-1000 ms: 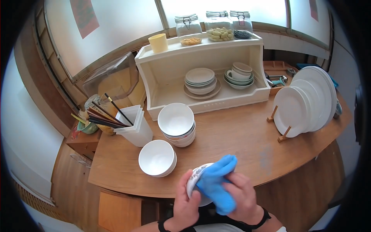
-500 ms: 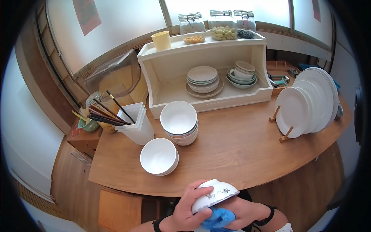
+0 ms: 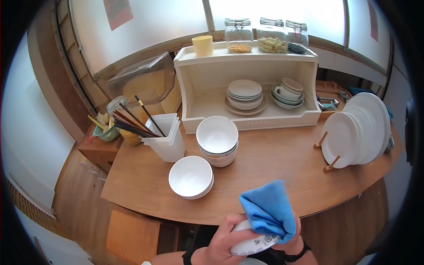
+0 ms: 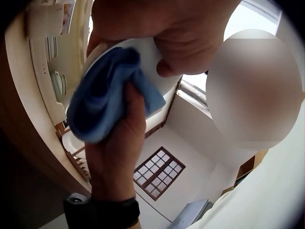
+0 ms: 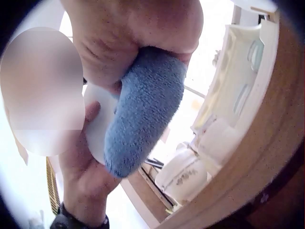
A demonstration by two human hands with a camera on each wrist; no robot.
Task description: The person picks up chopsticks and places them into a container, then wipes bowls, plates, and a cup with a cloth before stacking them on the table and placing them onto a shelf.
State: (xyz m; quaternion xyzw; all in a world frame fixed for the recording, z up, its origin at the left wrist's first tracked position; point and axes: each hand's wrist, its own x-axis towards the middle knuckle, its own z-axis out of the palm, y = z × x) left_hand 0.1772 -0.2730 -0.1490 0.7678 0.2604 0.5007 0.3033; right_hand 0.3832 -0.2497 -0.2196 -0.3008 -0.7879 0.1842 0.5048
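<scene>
A white bowl with a grey floral pattern [image 3: 256, 245] is tilted over the table's front edge in the head view. My left hand [image 3: 223, 244] grips it from the left, fingers over its outside. A folded blue cloth [image 3: 269, 207] lies over the bowl's right side, and my right hand [image 3: 292, 236] holds it there, mostly hidden behind the cloth. The left wrist view shows the right thumb pressing the cloth [image 4: 107, 100] against the bowl. In the right wrist view the cloth [image 5: 145, 109] hangs from the right hand [image 5: 138, 33], beside the bowl [image 5: 97, 131].
Two stacks of white bowls, the front one [image 3: 190, 176] and the back one [image 3: 216, 134], stand left of centre beside a chopstick holder [image 3: 170, 145]. Behind is a cream shelf [image 3: 251, 123] with dishes and jars. White plates [image 3: 340, 139] stand in a wooden rack at right.
The bowl has turned in the hands since the last earlier frame, and the cloth has come from beneath it to above its right side. The head view has shifted slightly.
</scene>
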